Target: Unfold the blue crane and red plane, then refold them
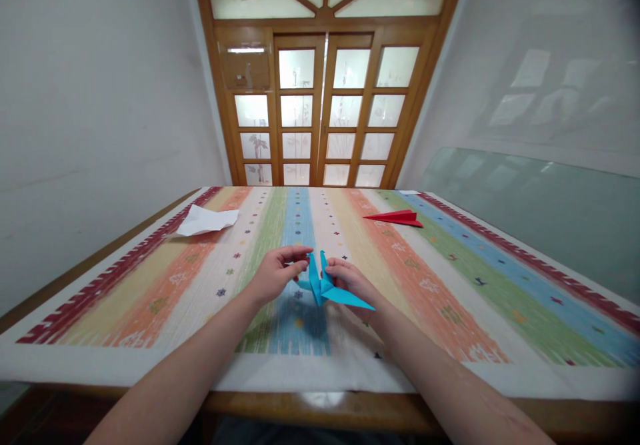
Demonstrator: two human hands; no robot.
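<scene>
Between my two hands, a little above the table, is a blue folded paper crane (320, 290) with its wings spread and two narrow points rising from its middle. The thumb and fingers of my left hand (280, 270) pinch the tip of the left point. My right hand (353, 284) grips the crane at its right upright point, fingers closed against the paper. One wing reaches out in front of my right hand and hides part of it. The other wing lies partly behind my left fingertips.
A striped tablecloth (200, 298) covers the table. White crumpled paper (206, 220) lies at the left, and a red paper plane (395, 218) at the right. Farther off stand wooden doors with glass panes (323, 108). A pale glass panel (530, 212) leans along the right side.
</scene>
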